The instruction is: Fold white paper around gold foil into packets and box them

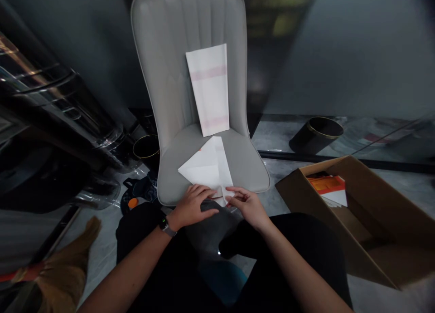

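Note:
A partly folded white paper (207,165) lies on the seat of the grey chair (249,168), its near end at the seat's front edge. My left hand (195,206), with a watch on the wrist, rests its fingers on the paper's near left part, thumb stretched apart. My right hand (246,206) pinches the near right edge of the same paper between thumb and fingers. Behind it, a tall white folded paper piece (212,90) with faint pink bands leans upright against the chair's backrest.
An open cardboard box (333,240) with orange and white papers (329,188) inside stands on the floor at the right. A black bin (146,147) is left of the chair, and a broom (68,272) lies at lower left.

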Demonstrator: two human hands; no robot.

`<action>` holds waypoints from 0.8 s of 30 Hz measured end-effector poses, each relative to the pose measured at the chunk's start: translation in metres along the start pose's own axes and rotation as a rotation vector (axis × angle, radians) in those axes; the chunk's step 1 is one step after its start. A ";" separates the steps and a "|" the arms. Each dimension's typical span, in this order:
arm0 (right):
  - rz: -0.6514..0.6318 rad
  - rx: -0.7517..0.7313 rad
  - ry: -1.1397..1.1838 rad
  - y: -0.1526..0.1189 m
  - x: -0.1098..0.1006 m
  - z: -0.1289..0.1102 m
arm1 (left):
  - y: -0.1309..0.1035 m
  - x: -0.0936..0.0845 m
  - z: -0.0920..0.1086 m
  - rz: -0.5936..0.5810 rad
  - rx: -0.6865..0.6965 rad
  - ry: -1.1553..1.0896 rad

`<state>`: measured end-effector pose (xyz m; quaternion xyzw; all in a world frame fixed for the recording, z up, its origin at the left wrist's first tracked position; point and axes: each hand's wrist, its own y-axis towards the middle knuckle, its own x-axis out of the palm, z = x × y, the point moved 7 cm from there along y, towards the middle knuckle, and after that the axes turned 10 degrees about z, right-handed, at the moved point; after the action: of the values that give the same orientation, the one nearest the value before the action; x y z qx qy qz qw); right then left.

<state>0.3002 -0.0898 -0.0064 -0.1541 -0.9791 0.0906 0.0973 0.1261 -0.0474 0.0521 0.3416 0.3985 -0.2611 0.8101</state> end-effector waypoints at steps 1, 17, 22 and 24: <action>-0.024 0.002 -0.011 0.000 0.000 0.000 | 0.000 0.000 -0.001 0.008 -0.027 -0.008; 0.024 0.190 0.057 0.001 -0.005 0.025 | 0.000 0.017 0.009 0.040 0.080 0.199; 0.028 0.159 0.075 0.002 -0.006 0.021 | -0.001 0.012 0.011 0.150 0.108 0.156; 0.023 0.113 0.054 0.003 -0.006 0.017 | -0.001 0.009 0.013 0.189 0.122 0.148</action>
<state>0.3034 -0.0918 -0.0244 -0.1622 -0.9675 0.1428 0.1311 0.1361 -0.0591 0.0501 0.4445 0.4067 -0.1813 0.7773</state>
